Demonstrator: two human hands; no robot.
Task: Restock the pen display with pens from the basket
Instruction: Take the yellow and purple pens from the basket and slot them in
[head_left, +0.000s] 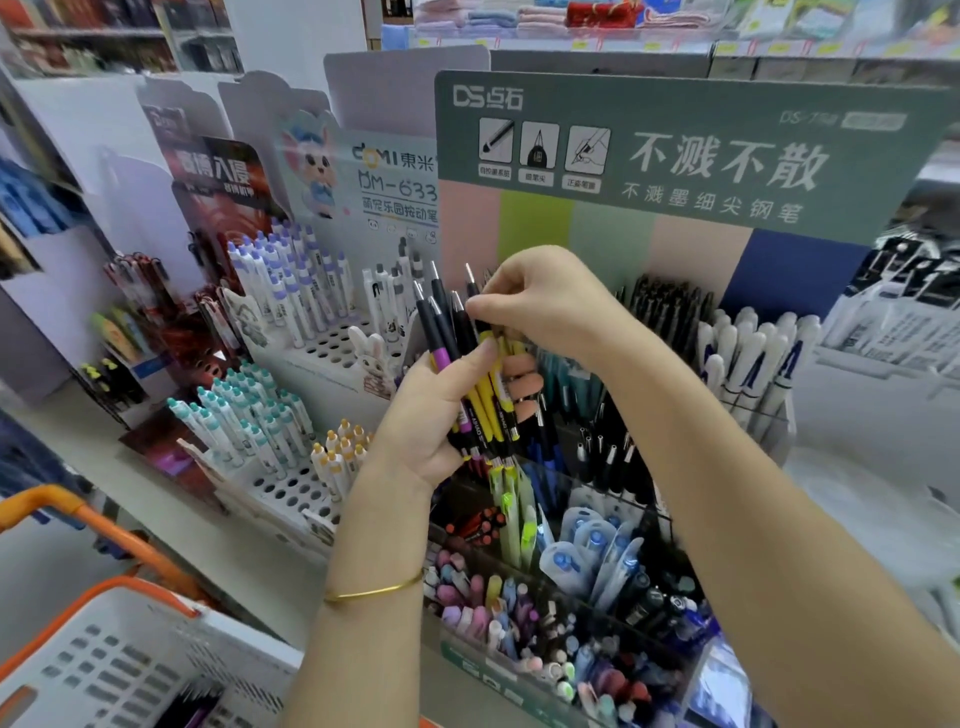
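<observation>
pens (483, 400), black-barrelled with yellow and purple grips, stand as a bundle in our left hand (431, 415), whose fingers and thumb curl round them just above the back rows of the pen display (488, 670). our right hand (545, 306) reaches over the top of the bundle, thumb and forefinger pinching the upper end of one black pen (471, 285). a thin gold bangle (374, 592) circles our left wrist.

the display is a clear, tiered box at the front edge of a pale shop shelf (234, 561), under a green header card (675, 156) with white lettering. its front compartments hold pastel pens (483, 603), the row behind holds pale blue pens (587, 545), and the back rows hold dark pens (613, 457) and, toward the right edge, white pens (743, 353). to its left along the shelf we see white perforated stands, one with teal-capped pens (244, 415) and one behind it with purple-capped pens (291, 275).

the basket (119, 584), white with an orange rim and handle, sits below the shelf's front edge on our left. something dark and purple lies in its near corner, too blurred to name. folded towels (519, 18) lie on a higher shelf behind the card.
</observation>
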